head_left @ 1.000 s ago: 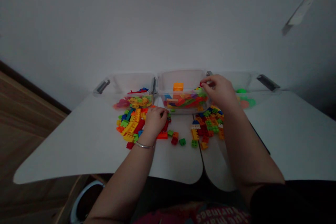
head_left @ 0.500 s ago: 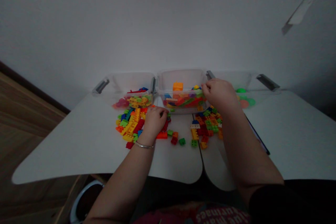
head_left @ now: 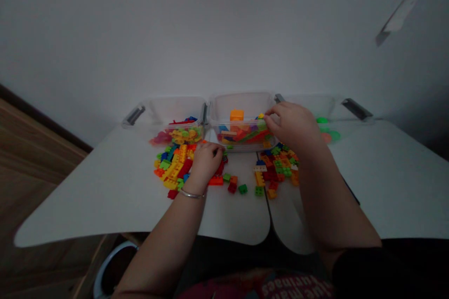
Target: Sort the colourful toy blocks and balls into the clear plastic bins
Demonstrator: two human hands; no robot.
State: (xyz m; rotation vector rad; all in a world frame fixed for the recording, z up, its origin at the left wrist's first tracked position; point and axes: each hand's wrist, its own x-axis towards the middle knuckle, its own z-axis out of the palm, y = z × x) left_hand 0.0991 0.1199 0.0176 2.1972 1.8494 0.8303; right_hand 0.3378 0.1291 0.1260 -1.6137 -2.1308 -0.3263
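My left hand (head_left: 207, 161), with a silver bangle at the wrist, rests palm down on the right side of a pile of toy building bricks (head_left: 172, 168). Its fingers are curled, and whatever lies under them is hidden. My right hand (head_left: 289, 124) is over the right front rim of the middle clear bin (head_left: 242, 148). Thumb and fingers come close together there; anything between them is too small to make out. Mixed coloured bricks lie in this bin, with an orange block (head_left: 236, 115) on top.
A left clear bin (head_left: 177, 103) holds red, yellow and blue pieces. Green and orange round pieces (head_left: 329, 135) are in the right clear bin (head_left: 312, 103). A second brick pile (head_left: 277, 163) lies near the table seam. A dark-edged flat object (head_left: 351, 191) is partly behind my right forearm.
My right hand has shifted slightly left over the middle bin, its fingers reaching further past the rim. My left hand stays on the brick pile.
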